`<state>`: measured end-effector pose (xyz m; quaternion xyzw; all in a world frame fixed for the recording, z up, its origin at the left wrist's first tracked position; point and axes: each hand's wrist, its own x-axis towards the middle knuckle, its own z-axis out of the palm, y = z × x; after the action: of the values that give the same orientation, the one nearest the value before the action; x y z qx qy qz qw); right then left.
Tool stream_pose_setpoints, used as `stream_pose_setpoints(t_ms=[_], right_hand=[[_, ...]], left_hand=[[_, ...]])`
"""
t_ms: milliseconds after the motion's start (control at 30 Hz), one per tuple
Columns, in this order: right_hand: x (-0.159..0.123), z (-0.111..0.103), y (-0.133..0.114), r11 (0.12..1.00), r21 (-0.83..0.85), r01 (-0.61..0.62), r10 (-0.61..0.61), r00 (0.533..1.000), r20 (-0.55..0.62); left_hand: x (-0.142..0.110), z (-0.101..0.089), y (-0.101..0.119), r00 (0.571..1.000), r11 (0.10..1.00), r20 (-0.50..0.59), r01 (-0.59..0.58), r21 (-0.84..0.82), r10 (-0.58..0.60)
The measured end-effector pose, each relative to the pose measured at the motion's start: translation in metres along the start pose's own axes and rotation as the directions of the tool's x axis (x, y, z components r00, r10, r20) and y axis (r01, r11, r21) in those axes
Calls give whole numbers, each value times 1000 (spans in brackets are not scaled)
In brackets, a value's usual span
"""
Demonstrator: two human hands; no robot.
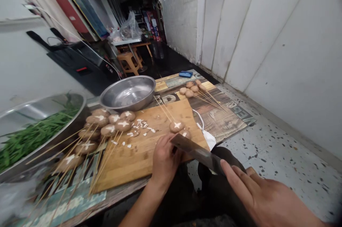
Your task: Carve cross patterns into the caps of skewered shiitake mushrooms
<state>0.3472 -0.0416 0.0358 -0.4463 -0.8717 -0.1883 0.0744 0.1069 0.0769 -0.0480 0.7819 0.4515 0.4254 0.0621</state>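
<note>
My right hand (264, 191) is wrapped round the handle end of a cleaver (200, 152), its blade reaching left across to my left hand. My left hand (165, 154) is closed at the near edge of the skewered mushrooms (176, 126), fingers curled against them and partly hidden by the blade. The front mushroom has a white cross cut into its cap; the one beside it (185, 133) is partly covered. Two thin sticks run from them towards the far edge of the wooden cutting board (133, 164). White mushroom trimmings (141, 123) lie scattered on the board.
Several cross-cut mushrooms on skewers (123, 125) are piled at the board's left. Behind stands a metal basin (128, 93); a larger bowl (80, 113) holds green leaves. Uncut skewered mushrooms (189, 91) and a blue object (185, 74) lie on the table's far right part.
</note>
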Motion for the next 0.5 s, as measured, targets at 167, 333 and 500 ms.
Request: stream_pose_setpoints(t_ms=[167, 333, 500], right_hand=[[3, -5, -5, 979, -181, 99, -93, 995, 38], [9, -3, -9, 973, -204, 105, -96, 994, 57], [10, -3, -11, 976, -196, 93, -84, 995, 54]], left_hand=[[-1, -1, -1, 997, 998, -47, -56, -2, 56], [1, -4, 4, 997, 998, -68, -26, -54, 22], [1, -5, 6, 997, 999, -69, -37, -19, 35]])
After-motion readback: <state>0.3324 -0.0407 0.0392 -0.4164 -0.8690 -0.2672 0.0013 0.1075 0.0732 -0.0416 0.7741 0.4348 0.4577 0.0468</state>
